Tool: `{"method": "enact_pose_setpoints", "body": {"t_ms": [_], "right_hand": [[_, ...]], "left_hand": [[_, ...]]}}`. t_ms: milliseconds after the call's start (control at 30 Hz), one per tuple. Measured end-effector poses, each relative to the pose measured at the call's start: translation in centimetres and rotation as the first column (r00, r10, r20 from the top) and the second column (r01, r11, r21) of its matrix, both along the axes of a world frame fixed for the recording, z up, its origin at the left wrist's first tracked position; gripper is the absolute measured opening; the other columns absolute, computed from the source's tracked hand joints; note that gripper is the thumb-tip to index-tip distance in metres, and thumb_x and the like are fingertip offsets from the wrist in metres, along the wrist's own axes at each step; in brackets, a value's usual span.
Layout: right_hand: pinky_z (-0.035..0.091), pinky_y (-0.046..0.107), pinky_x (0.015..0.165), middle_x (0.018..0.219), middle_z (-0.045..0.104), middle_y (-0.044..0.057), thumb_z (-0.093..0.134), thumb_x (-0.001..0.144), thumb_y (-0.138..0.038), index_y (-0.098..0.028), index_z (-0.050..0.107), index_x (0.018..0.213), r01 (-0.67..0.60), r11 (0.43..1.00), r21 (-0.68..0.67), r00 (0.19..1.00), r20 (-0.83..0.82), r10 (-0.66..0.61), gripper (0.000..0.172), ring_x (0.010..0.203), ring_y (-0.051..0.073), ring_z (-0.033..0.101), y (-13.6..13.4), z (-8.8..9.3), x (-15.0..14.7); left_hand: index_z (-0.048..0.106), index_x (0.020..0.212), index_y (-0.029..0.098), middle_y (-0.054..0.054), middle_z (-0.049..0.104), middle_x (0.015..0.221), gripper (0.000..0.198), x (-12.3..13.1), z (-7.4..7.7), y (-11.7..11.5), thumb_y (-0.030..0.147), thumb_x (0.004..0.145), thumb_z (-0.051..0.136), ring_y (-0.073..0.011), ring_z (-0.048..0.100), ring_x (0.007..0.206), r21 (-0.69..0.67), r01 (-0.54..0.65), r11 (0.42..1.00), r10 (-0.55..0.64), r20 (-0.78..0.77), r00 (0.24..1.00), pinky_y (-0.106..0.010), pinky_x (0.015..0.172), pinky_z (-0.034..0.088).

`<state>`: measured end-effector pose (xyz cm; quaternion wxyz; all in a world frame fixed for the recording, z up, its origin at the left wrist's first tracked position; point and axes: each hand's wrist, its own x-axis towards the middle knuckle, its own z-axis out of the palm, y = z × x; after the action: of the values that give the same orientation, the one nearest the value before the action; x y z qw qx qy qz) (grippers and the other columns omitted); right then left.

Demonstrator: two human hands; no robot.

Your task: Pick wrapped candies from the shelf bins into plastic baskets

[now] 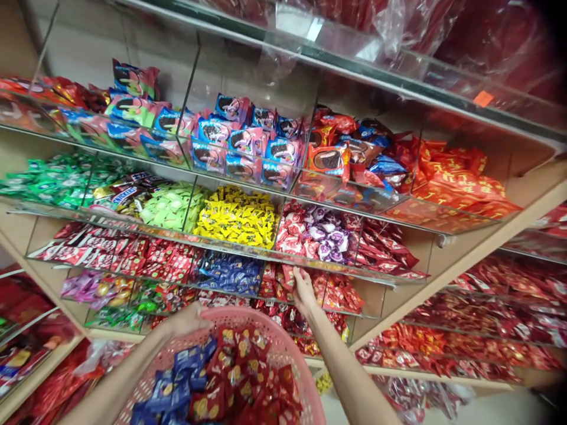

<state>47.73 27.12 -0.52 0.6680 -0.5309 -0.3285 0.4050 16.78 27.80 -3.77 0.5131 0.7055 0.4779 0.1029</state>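
Observation:
My left hand (188,321) is closed on the rim of a pink perforated plastic basket (305,360), its thumb side over the edge. Inside the basket, blue-wrapped candies (172,383) lie on the left and red-wrapped candies (239,372) with round gold prints on the right. My right hand (305,289) reaches into a low shelf compartment, fingers bent and pinched at a red candy packet (287,275). Red packets (272,282) lie around those fingertips. Just left of that compartment are blue-wrapped candies (234,273).
Clear dividers split the tilted shelves. Above my hands are yellow candies (237,218), purple-white candies (328,233) and light green candies (170,206). Higher up sit blue-pink cookie packs (239,141) and orange packets (460,177). A glass shelf edge (345,268) runs just above my right hand.

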Motion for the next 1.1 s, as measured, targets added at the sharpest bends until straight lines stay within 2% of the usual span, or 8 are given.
{"method": "enact_pose_setpoints", "body": {"t_ms": [133, 300, 433, 567, 700, 800, 933, 1100], "right_hand": [[0.050, 0.029, 0.068, 0.088, 0.061, -0.003, 0.065, 0.068, -0.040, -0.026, 0.047, 0.092, -0.219, 0.975, -0.026, 0.937, -0.285, 0.203, 0.033, 0.079, 0.013, 0.059, -7.5, 0.5, -0.9], [0.045, 0.031, 0.077, 0.090, 0.060, -0.001, 0.059, 0.073, -0.044, -0.024, 0.047, 0.096, -0.484, 0.837, -0.255, 0.874, -0.102, 0.475, 0.032, 0.086, 0.015, 0.056, -13.7, -0.1, -3.6], [0.041, 0.030, 0.078, 0.090, 0.056, 0.000, 0.056, 0.075, -0.041, -0.022, 0.046, 0.095, -0.506, 0.805, -0.312, 0.796, 0.192, 0.574, 0.029, 0.086, 0.016, 0.052, -14.8, -2.0, -6.7], [0.039, 0.032, 0.074, 0.085, 0.055, 0.003, 0.053, 0.075, -0.033, -0.021, 0.048, 0.087, -0.362, 0.892, -0.270, 0.718, 0.530, 0.451, 0.018, 0.081, 0.018, 0.049, -14.5, -4.6, -8.8], [0.039, 0.035, 0.075, 0.084, 0.054, 0.004, 0.051, 0.076, -0.033, -0.021, 0.049, 0.079, -0.204, 0.955, -0.214, 0.687, 0.664, 0.295, 0.012, 0.082, 0.020, 0.048, -14.4, -5.3, -8.8], [0.040, 0.033, 0.074, 0.082, 0.054, 0.003, 0.049, 0.077, -0.040, -0.021, 0.050, 0.080, -0.153, 0.974, -0.168, 0.780, 0.585, 0.223, 0.019, 0.080, 0.019, 0.049, -14.6, -4.2, -7.7], [0.042, 0.026, 0.056, 0.069, 0.051, -0.003, 0.049, 0.077, -0.047, -0.021, 0.047, 0.081, -0.162, 0.970, -0.179, 0.940, 0.270, 0.207, 0.027, 0.059, 0.012, 0.049, -15.3, -2.9, -5.4], [0.034, 0.022, 0.040, 0.053, 0.040, -0.010, 0.059, 0.068, -0.048, -0.022, 0.046, 0.087, -0.165, 0.962, -0.217, 0.962, 0.179, 0.205, 0.035, 0.039, 0.009, 0.038, -16.2, -3.4, -3.9]], "left_hand": [[0.052, 0.058, 0.014, 0.008, 0.034, 0.048, 0.039, 0.8, 0.0, 0.1, 0.052, 0.054, 0.061, -0.0068, 0.029, 0.048, 0.006, 0.059, 0.998, -0.059, 0.018, 0.998, -0.020, 0.047, 0.022], [0.056, 0.064, 0.015, 0.008, 0.035, 0.048, 0.035, 1.7, -0.6, 0.1, 0.049, 0.056, 0.060, -0.0069, 0.029, 0.047, 0.025, 0.092, 0.995, -0.093, 0.025, 0.995, -0.020, 0.047, 0.023], [0.052, 0.058, 0.015, 0.007, 0.035, 0.048, 0.031, 2.7, 0.1, -0.4, 0.045, 0.056, 0.059, -0.0068, 0.029, 0.046, 0.033, 0.110, 0.993, -0.110, 0.022, 0.994, -0.020, 0.045, 0.022], [0.053, 0.058, 0.015, 0.007, 0.035, 0.047, 0.031, 3.3, 0.5, -0.8, 0.045, 0.058, 0.057, -0.0064, 0.028, 0.045, 0.026, 0.151, 0.988, -0.152, 0.024, 0.988, -0.020, 0.045, 0.020], [0.054, 0.058, 0.014, 0.008, 0.034, 0.046, 0.034, 3.7, 0.0, -0.9, 0.048, 0.056, 0.059, -0.0061, 0.027, 0.045, 0.010, 0.150, 0.989, -0.150, 0.029, 0.988, -0.020, 0.045, 0.021], [0.058, 0.064, 0.013, 0.008, 0.036, 0.046, 0.039, 3.8, 0.6, -1.5, 0.050, 0.054, 0.061, -0.0060, 0.028, 0.045, -0.005, 0.150, 0.989, -0.150, 0.036, 0.988, -0.021, 0.046, 0.023], [0.059, 0.063, 0.013, 0.008, 0.035, 0.043, 0.039, 3.9, 2.6, -2.4, 0.051, 0.054, 0.062, -0.0060, 0.027, 0.044, 0.011, 0.142, 0.990, -0.141, -0.024, 0.990, -0.021, 0.045, 0.020], [0.061, 0.064, 0.012, 0.008, 0.037, 0.042, 0.037, 4.0, 3.8, -3.2, 0.047, 0.053, 0.064, -0.0066, 0.028, 0.045, 0.034, 0.115, 0.993, -0.115, -0.002, 0.993, -0.022, 0.045, 0.020]]}}
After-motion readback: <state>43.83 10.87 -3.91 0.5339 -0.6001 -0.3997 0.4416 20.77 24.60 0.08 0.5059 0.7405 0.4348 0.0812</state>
